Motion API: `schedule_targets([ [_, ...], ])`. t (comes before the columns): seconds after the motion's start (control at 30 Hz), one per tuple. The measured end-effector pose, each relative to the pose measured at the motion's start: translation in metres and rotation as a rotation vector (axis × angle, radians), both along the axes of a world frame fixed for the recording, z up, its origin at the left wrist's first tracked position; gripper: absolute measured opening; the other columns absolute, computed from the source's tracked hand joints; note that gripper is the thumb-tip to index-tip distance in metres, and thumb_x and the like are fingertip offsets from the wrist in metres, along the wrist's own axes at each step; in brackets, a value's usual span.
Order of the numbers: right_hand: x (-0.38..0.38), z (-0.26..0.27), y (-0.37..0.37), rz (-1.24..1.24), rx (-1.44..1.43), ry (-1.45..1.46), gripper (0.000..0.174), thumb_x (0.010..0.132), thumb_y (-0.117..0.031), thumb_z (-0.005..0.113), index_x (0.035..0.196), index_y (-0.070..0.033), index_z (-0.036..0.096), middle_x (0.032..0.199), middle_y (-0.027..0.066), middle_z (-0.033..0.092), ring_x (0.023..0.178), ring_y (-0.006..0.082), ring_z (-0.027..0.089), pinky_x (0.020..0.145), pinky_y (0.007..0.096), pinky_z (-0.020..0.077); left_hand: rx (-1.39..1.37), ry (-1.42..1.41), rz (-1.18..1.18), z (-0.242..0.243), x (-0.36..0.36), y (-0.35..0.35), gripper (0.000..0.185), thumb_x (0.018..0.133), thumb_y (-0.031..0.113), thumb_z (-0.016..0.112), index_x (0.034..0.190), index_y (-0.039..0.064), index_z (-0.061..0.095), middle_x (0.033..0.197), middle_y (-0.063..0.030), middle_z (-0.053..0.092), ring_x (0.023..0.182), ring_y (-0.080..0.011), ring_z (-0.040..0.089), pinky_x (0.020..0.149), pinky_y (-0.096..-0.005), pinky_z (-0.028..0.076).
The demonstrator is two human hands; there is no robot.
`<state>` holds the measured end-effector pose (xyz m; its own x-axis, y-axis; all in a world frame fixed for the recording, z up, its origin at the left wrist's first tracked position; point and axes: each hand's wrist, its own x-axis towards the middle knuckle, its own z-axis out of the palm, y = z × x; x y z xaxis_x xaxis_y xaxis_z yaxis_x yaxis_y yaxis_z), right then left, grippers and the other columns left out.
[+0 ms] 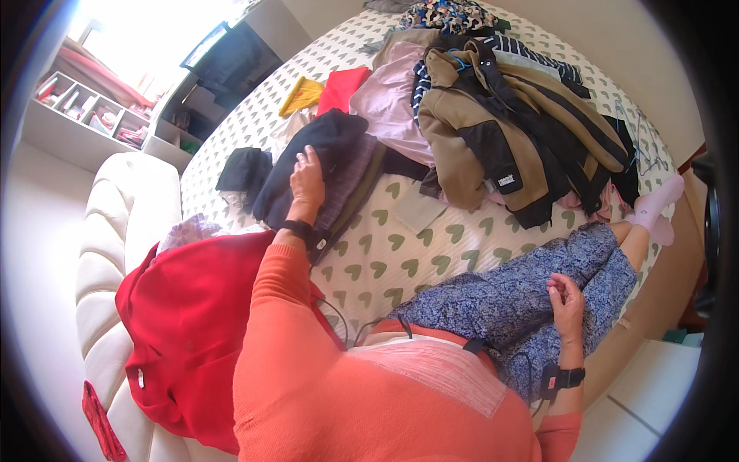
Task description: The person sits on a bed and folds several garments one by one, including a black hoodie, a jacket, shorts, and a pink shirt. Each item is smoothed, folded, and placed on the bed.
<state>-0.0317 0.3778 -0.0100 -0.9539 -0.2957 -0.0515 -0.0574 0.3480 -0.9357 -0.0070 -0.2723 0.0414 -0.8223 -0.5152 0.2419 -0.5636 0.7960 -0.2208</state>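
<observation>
My left hand [307, 182] lies palm down on a stack of folded dark garments [340, 147], its fingers a little apart and gripping nothing. Above my lap, over blue patterned trousers [519, 294], is my right hand [567, 306], with loosely curled fingers and nothing seen in it. A brown and black hooded jacket [496, 127] is spread on the bed beyond my legs. Next to it lies a pale pink garment [392, 98]. A red garment [196, 317] is heaped at my left side. A folded black item [245, 168] sits left of the dark stack.
The bed's heart-patterned cover [398, 254] spreads under the clothes. Yellow [302, 96] and red [342, 89] folded cloths lie beyond the stack. Wire hangers [641, 141] rest near the bed's right edge. A padded cream headboard [101, 260] and an open drawer organiser [92, 112] stand at left.
</observation>
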Motion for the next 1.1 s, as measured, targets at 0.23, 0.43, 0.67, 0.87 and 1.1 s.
schedule_targets([
  [0.23, 0.003, 0.003, -0.007, -0.054, -0.011, 0.06, 0.023, 0.096, -0.006, 0.065, 0.118, 0.0, 0.068, 0.101, 0.0076, 0.071, 0.085, 0.0141, 0.067, 0.079, 0.0293, 0.0543, -0.119, -0.005, -0.073, -0.048, 0.025, 0.063, 0.086, 0.083, 0.005, 0.068, 0.158, -0.002, 0.026, 0.149, -0.036, 0.042, 0.136, -0.0463, 0.05, 0.096, -0.0459, 0.057],
  [0.43, 0.006, 0.008, -0.009, -0.04, 0.054, 0.131, 0.021, 0.096, -0.005, 0.065, 0.116, 0.0, 0.068, 0.1, 0.0074, 0.07, 0.085, 0.0142, 0.066, 0.078, 0.0285, 0.0533, 0.193, -0.113, -0.136, -0.03, 0.018, 0.08, 0.079, 0.088, 0.037, 0.07, 0.155, 0.01, 0.037, 0.144, -0.0402, 0.044, 0.13, -0.0504, 0.053, 0.094, -0.0557, 0.054],
  [0.67, 0.008, 0.009, -0.013, -0.07, 0.054, 0.118, 0.02, 0.095, -0.002, 0.064, 0.114, 0.0, 0.068, 0.098, 0.0073, 0.07, 0.084, 0.0147, 0.066, 0.077, 0.0281, 0.0536, -0.132, 0.733, -0.498, 0.137, -0.029, 0.028, 0.057, 0.099, 0.02, 0.062, 0.15, 0.0, 0.046, 0.151, -0.028, 0.047, 0.143, -0.0451, 0.041, 0.119, -0.0497, 0.03],
  [0.87, 0.003, 0.016, -0.025, -0.114, 0.14, 0.202, 0.015, 0.092, 0.002, 0.064, 0.106, 0.002, 0.07, 0.094, 0.0098, 0.071, 0.081, 0.0178, 0.069, 0.075, 0.0281, 0.0545, -0.283, 0.476, -0.172, 0.077, -0.045, 0.005, 0.062, 0.105, 0.037, 0.05, 0.161, 0.016, 0.033, 0.167, -0.0156, 0.027, 0.153, -0.0435, 0.022, 0.117, -0.0705, 0.013],
  [1.1, -0.005, 0.021, -0.038, -0.099, 0.16, 0.277, 0.015, 0.091, 0.001, 0.064, 0.104, 0.001, 0.071, 0.09, 0.0106, 0.07, 0.074, 0.0192, 0.068, 0.068, 0.0295, 0.0532, 0.062, 0.077, -0.072, -0.103, -0.047, -0.035, 0.072, 0.101, 0.06, 0.046, 0.161, 0.023, 0.034, 0.17, -0.0144, 0.022, 0.155, -0.0429, 0.018, 0.119, -0.0706, 0.012],
])
